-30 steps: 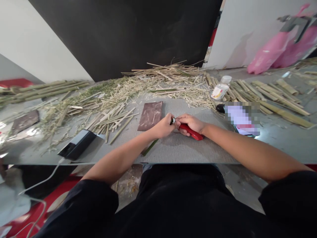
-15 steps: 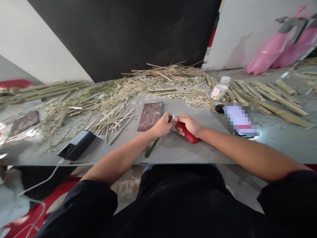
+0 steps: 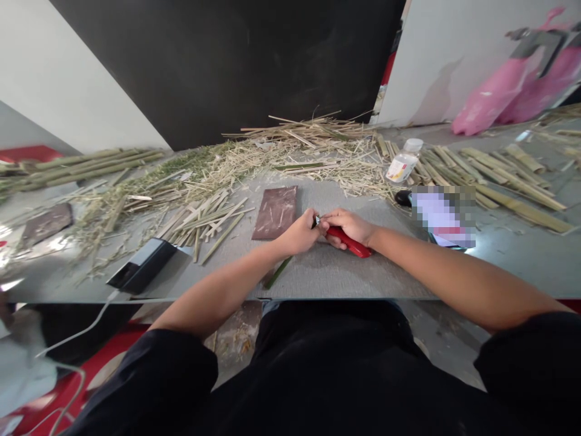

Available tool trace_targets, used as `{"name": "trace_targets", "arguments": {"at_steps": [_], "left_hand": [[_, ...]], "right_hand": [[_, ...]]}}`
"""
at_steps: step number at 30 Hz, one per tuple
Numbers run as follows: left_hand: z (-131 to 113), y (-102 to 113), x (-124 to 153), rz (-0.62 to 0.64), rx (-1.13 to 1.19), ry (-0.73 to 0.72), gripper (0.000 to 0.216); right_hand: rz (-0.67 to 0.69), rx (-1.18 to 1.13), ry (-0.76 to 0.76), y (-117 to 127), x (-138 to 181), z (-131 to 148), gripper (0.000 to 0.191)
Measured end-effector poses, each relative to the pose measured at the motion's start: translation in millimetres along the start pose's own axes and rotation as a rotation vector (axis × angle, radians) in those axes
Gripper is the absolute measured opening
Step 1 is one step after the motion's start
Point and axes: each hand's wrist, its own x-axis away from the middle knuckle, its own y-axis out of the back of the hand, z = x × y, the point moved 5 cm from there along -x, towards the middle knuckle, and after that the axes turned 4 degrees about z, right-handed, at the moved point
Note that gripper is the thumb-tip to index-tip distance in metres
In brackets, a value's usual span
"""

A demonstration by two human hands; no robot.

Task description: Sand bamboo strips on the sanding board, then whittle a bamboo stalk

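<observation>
My left hand [image 3: 305,232] is closed on a thin green bamboo strip [image 3: 278,272], whose lower end slants toward the table's front edge. Beside it, my right hand [image 3: 347,227] wraps round a red-handled knife [image 3: 356,247]. The short metal end of the knife meets the strip between my two hands, where fingers hide most of the contact. Just behind my left hand lies a brown rectangular sheet [image 3: 275,212] with pale scratches, flat on the grey table [image 3: 313,278].
Split bamboo strips [image 3: 213,221] and shavings [image 3: 254,158] spread across the left and back. To the right are a phone [image 3: 442,218], a clear bottle [image 3: 403,162], wider bamboo pieces [image 3: 512,188] and pink spray bottles [image 3: 494,97]. A black device [image 3: 140,266] with a white cable sits front left.
The knife has shifted slightly right and its handle lies flatter. My left hand has moved a little right along with it, and less of the strip's upper end shows.
</observation>
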Motion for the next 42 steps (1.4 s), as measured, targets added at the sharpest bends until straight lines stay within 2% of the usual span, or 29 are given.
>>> {"name": "trace_targets", "arguments": {"at_steps": [5,7,10,14,25,28,33,36,38,40,42], "left_hand": [[6.7,-0.2,-4.1,-0.063,0.036,0.008,0.028],[5.3,1.6,-4.3,-0.08,0.028,0.021,0.028],[0.5,5.2,-2.6,-0.096,0.01,0.038,0.029],[-4.9,4.7,0.8,-0.06,0.019,0.031,0.029],[-2.7,0.6,1.6,-0.044,-0.021,0.014,0.026],[-0.7,1.8,0.4,-0.074,-0.051,0.012,0.023],[-3.3,11.1,-1.1,-0.131,-0.113,0.021,0.026],[-8.0,17.1,-0.7,-0.143,-0.112,0.012,0.031],[-8.6,18.7,-0.2,-0.136,-0.096,0.03,0.035],[-6.9,18.5,0.0,-0.118,-0.095,0.07,0.036],[-4.2,17.3,-0.5,-0.091,-0.111,0.116,0.036]], "right_hand": [[-0.176,0.0,0.12,0.8,-4.3,-5.7,0.026],[-0.199,0.007,0.145,1.9,-5.0,-7.4,0.027],[-0.127,0.011,0.131,3.1,-4.4,-6.6,0.028],[-0.02,0.014,0.031,2.9,-0.4,-1.7,0.027],[0.041,-0.002,-0.041,2.5,0.3,2.2,0.025],[-0.045,0.029,0.01,-0.5,-1.4,-0.7,0.026],[-0.37,0.104,0.159,-9.1,-0.4,-5.9,0.034],[-0.375,0.231,0.179,-12.3,2.2,3.1,0.037],[-0.341,0.458,0.194,-7.4,8.6,18.9,0.037],[-0.33,0.769,0.203,5.9,21.4,37.8,0.036],[-0.393,0.993,0.221,30.3,42.0,55.9,0.038]]}}
